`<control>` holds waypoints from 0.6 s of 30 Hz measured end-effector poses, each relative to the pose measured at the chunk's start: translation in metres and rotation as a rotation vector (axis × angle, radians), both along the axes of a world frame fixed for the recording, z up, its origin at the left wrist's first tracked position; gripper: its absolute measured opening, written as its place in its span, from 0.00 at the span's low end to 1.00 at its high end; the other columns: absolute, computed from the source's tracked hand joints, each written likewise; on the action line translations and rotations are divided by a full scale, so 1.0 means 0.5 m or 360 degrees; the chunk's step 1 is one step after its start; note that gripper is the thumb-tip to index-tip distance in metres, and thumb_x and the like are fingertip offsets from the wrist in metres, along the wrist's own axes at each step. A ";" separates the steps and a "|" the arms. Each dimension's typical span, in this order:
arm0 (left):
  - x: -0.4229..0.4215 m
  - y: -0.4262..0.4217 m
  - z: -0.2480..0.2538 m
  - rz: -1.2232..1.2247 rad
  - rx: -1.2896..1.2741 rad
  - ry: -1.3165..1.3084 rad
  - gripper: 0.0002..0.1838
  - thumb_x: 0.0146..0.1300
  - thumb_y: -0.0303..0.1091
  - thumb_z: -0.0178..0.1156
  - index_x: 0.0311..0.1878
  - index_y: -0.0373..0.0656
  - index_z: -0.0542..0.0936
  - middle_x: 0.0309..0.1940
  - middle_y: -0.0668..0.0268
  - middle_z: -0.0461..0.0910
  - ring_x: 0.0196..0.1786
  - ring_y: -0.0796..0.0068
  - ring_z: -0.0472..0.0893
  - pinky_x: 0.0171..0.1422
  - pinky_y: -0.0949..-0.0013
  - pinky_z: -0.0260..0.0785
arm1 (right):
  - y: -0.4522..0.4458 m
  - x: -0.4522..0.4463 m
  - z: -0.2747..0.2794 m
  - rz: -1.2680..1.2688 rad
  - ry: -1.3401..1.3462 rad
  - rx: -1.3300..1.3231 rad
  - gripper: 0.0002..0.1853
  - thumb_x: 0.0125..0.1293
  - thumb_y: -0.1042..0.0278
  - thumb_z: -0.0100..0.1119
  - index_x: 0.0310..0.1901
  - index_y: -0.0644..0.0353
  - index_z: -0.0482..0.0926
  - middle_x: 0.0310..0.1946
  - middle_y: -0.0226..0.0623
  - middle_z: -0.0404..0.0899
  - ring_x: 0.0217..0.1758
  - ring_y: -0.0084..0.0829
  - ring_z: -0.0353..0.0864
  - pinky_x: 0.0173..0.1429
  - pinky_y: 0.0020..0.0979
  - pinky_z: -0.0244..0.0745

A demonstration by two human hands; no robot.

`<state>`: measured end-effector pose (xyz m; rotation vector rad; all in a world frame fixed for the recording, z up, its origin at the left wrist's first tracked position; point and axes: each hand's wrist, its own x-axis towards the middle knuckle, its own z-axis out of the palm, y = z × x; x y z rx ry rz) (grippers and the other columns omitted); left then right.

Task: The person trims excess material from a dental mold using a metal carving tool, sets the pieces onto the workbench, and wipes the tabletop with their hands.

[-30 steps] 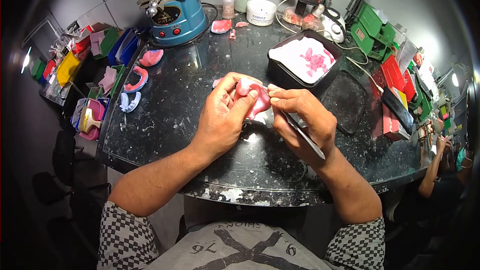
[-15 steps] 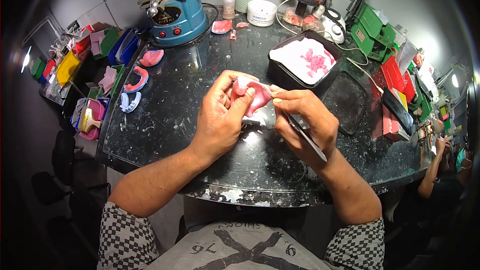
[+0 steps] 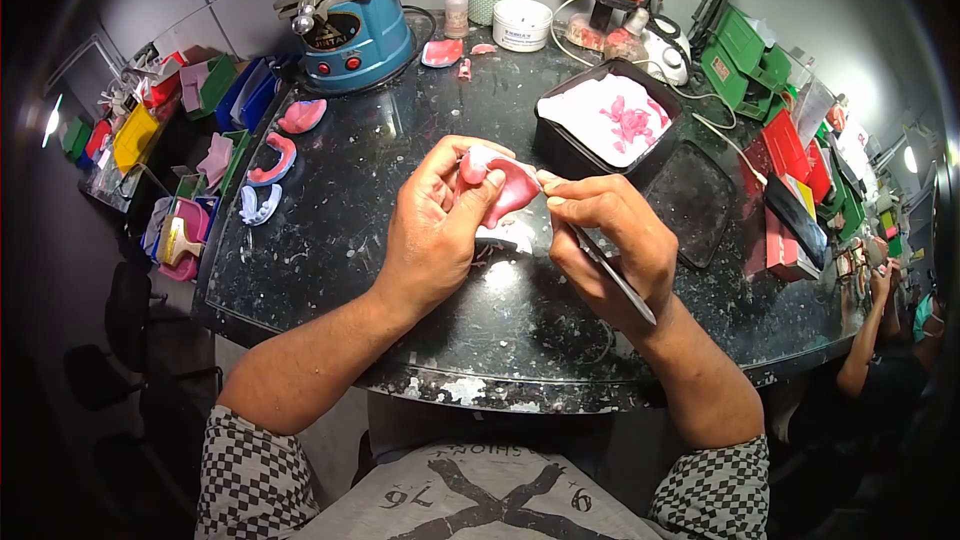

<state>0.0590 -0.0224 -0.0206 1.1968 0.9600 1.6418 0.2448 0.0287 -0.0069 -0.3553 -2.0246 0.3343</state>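
Note:
A glossy pink moulded piece (image 3: 512, 194) is pinched between the thumb and fingers of my left hand (image 3: 432, 225), above the middle of the black table. My right hand (image 3: 618, 240) holds a slim metal tool (image 3: 618, 280) like a pen, its handle pointing down towards my wrist. The tool's tip is at the right edge of the pink piece, partly hidden by my fingertips. Small white scraps (image 3: 512, 236) lie on the table under the piece. Behind my right hand is a black box (image 3: 585, 153) with a white lining and pink shavings.
Several pink and blue moulded pieces (image 3: 272, 160) lie at the left. A blue machine (image 3: 365, 50) stands at the back left, a white tub (image 3: 522, 26) at the back. A black lid (image 3: 690, 202) lies right of my right hand. Another person's arm (image 3: 868, 335) shows far right.
My left hand has moved slightly left and up with the pink piece, whose broad inner face now shows more. More white scraps show beneath it. My right hand has barely moved.

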 end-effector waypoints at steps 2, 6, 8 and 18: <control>-0.002 0.000 -0.001 0.0008 0.0005 -0.0005 0.08 0.76 0.23 0.55 0.54 0.36 0.75 0.44 0.67 0.81 0.42 0.87 0.78 0.45 0.79 0.72 | 0.000 0.000 0.001 -0.0001 0.0004 -0.0002 0.14 0.53 0.84 0.71 0.42 0.64 0.82 0.40 0.42 0.85 0.40 0.36 0.89 0.41 0.31 0.84; -0.005 0.004 -0.012 0.0030 -0.0017 0.0112 0.09 0.76 0.24 0.56 0.56 0.37 0.76 0.51 0.59 0.83 0.52 0.79 0.82 0.57 0.75 0.75 | 0.001 -0.001 0.000 -0.0003 -0.0006 0.0011 0.13 0.53 0.85 0.70 0.41 0.64 0.81 0.40 0.43 0.85 0.40 0.37 0.89 0.42 0.32 0.84; -0.002 0.004 -0.012 0.0026 0.0012 0.0088 0.09 0.76 0.24 0.55 0.56 0.36 0.75 0.52 0.56 0.84 0.55 0.75 0.83 0.62 0.71 0.76 | 0.001 -0.001 0.001 -0.0001 -0.0005 0.0008 0.13 0.53 0.85 0.70 0.40 0.65 0.81 0.40 0.44 0.84 0.41 0.38 0.89 0.42 0.32 0.84; 0.002 0.004 -0.013 0.0080 0.0031 0.0048 0.06 0.78 0.25 0.54 0.54 0.38 0.73 0.45 0.64 0.83 0.44 0.86 0.81 0.46 0.80 0.74 | 0.003 0.000 -0.002 0.0038 -0.0021 -0.0027 0.13 0.54 0.85 0.69 0.41 0.65 0.80 0.40 0.46 0.83 0.43 0.41 0.89 0.44 0.34 0.84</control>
